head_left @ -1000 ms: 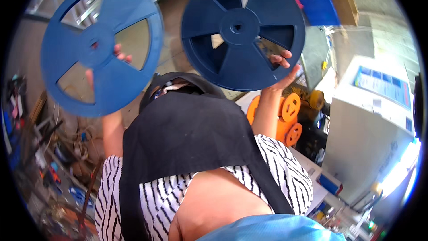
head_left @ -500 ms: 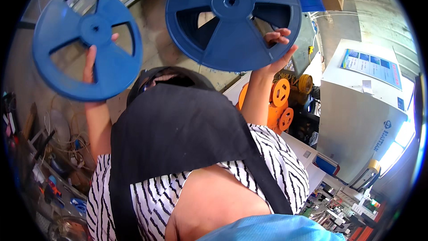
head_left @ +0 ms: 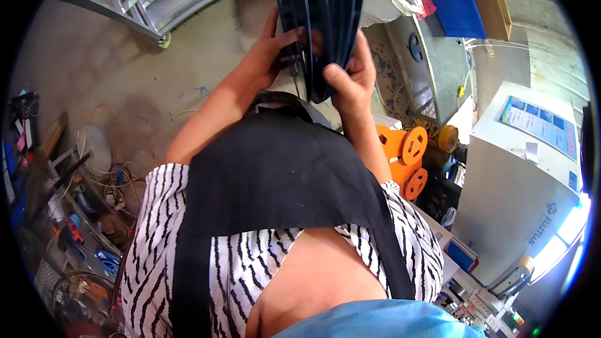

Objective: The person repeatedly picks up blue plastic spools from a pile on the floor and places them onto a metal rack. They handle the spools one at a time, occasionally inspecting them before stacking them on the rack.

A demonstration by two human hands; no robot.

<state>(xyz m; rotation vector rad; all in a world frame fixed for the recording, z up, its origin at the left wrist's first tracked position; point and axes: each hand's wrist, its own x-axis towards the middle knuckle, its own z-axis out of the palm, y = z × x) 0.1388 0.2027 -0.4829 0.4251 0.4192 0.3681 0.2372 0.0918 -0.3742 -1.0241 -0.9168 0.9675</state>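
Dark blue plastic reels (head_left: 332,19) stand edge-on in front of my chest, pressed together in a stack, and their tops run out of the picture. My left hand (head_left: 278,50) is closed on the left side of the stack, its fingers partly hidden and smeared by motion. On the other side, my right hand (head_left: 354,81) grips the stack near its lower end, with the thumb laid across the near rims. How many reels are in the stack I cannot tell.
A metal frame on a caster (head_left: 164,40) is at the far left. Beyond my right hand are a white bag (head_left: 379,0), a blue bin (head_left: 452,1) and orange wheel-shaped parts (head_left: 413,145). A white machine cabinet (head_left: 507,169) stands at right. Cables and tools crowd the left shelf (head_left: 75,213).
The separate reel in my left hand has come right against those in my right hand. The reels have turned from face-on to edge-on. Both hands have drawn together.
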